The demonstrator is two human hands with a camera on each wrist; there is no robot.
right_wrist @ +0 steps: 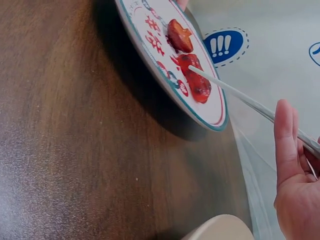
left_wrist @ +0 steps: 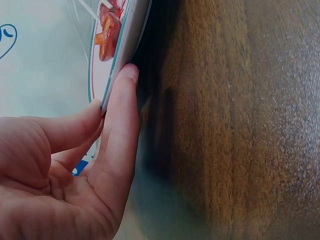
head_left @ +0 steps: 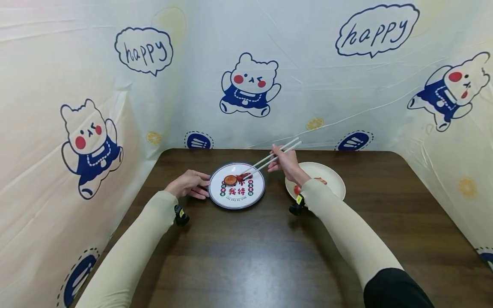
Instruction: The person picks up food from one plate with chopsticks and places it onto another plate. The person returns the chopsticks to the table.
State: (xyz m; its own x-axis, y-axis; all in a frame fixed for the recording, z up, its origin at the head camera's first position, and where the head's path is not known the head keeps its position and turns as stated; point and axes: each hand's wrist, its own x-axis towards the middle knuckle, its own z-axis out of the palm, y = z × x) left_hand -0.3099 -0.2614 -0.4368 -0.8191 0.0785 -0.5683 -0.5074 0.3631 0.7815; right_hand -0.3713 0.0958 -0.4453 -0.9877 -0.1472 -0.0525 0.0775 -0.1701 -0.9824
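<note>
My left hand (head_left: 188, 185) pinches the left rim of a round white plate (head_left: 236, 168) with a dark edge and printed characters. In the left wrist view, its thumb is at the rim and a finger reaches along the underside. On this plate lie an orange-brown, rounded food piece (head_left: 230, 180) and a glossy red food piece (right_wrist: 196, 82). Above the plate's right side, my right hand (head_left: 286, 162) holds a pair of pale chopsticks (head_left: 262, 161), their tips at the red piece. Whether the tips grip it, I cannot tell.
Under my right forearm stands a cream plate (head_left: 335, 175) with red and orange food pieces (head_left: 297, 189), partly hidden by the sleeve. Both plates are on a dark wooden table (head_left: 239, 244). A printed cloth (head_left: 308, 94) hangs behind and beside the table.
</note>
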